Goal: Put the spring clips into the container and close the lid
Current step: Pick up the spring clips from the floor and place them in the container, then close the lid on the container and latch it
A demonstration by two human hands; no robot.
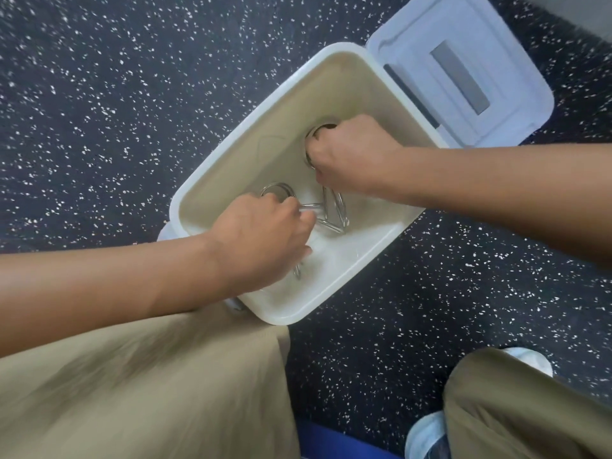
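Observation:
A white plastic container (231, 134) stands open on the dark speckled floor. Its hinged lid (463, 67) lies folded back at the upper right. Both my hands are down inside the container. My left hand (261, 236) is closed around a silver wire spring clip (278, 190); one loop shows above my knuckles and an end pokes out below. My right hand (351, 154) grips another silver spring clip (334, 207), with its round loop above my fingers and its long legs reaching toward the container's middle. The two clips touch or cross near the centre.
My knees in tan trousers (149, 392) fill the lower frame, the left one touching the container's near corner. A white shoe (427, 435) sits at the lower right. A blue edge (331, 442) shows between my legs. Speckled floor (99, 94) surrounds the container.

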